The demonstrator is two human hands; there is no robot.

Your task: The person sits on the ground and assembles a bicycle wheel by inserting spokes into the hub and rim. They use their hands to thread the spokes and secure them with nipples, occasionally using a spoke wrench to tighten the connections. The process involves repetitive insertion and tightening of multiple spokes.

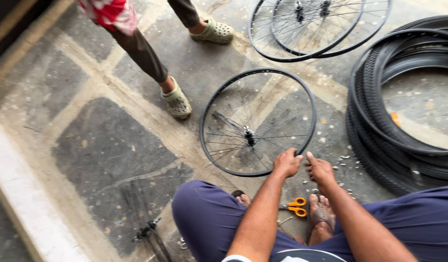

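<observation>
Hands meet at the near edge of a spoked black rim (259,122) lying flat on the stone floor (102,150), the wheel set just ahead of the seated person's knees, seemingly for easy reach. Left hand (287,162) is curled shut on the rim at five o'clock, while right hand (319,168), fingers loosely bent, pinches something too small to tell just beside it. Orange scissors (297,206) lie at six o'clock, stacked tyres (379,121) at three, a bystander's sandalled feet (176,101) at ten.
</observation>
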